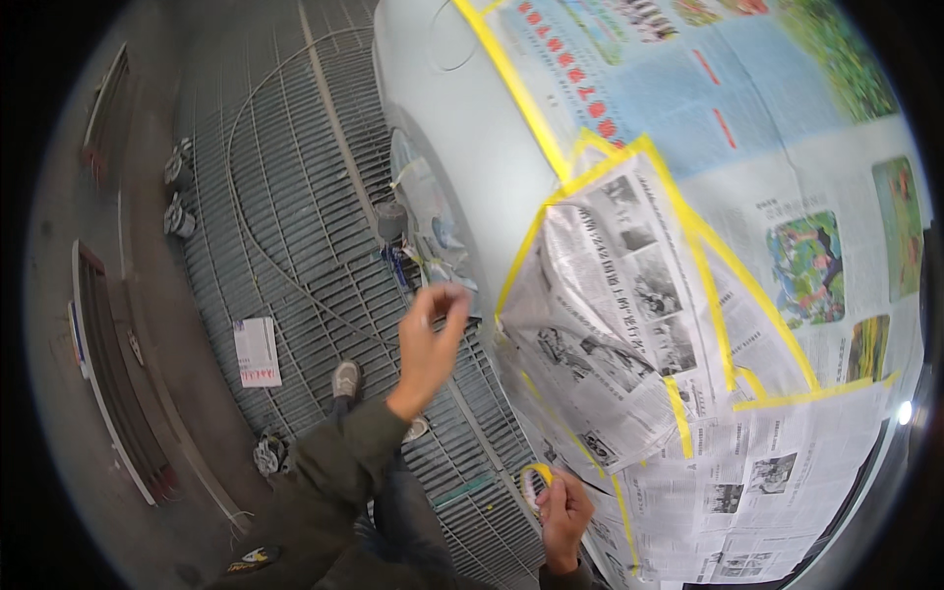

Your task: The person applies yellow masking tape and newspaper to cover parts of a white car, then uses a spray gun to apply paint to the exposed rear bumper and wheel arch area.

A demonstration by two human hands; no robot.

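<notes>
A white car body [462, 147] fills the right side, covered with newspaper sheets [629, 295] fixed by yellow masking tape strips [708, 246]. My left hand [433, 339] is raised beside the newspaper's left edge, fingers pinched together near the top; a thin strip of tape seems to run from it, though I cannot make it out clearly. My right hand [562, 516] is low by the car's lower edge and grips a roll of yellow tape [536, 480].
A metal grate floor [295, 197] lies under me, with a thin hose [241, 177] looping across it. A sheet of paper [257, 350] lies on the grate. My shoe [345, 379] stands near it. Panels [108, 383] lean along the left wall.
</notes>
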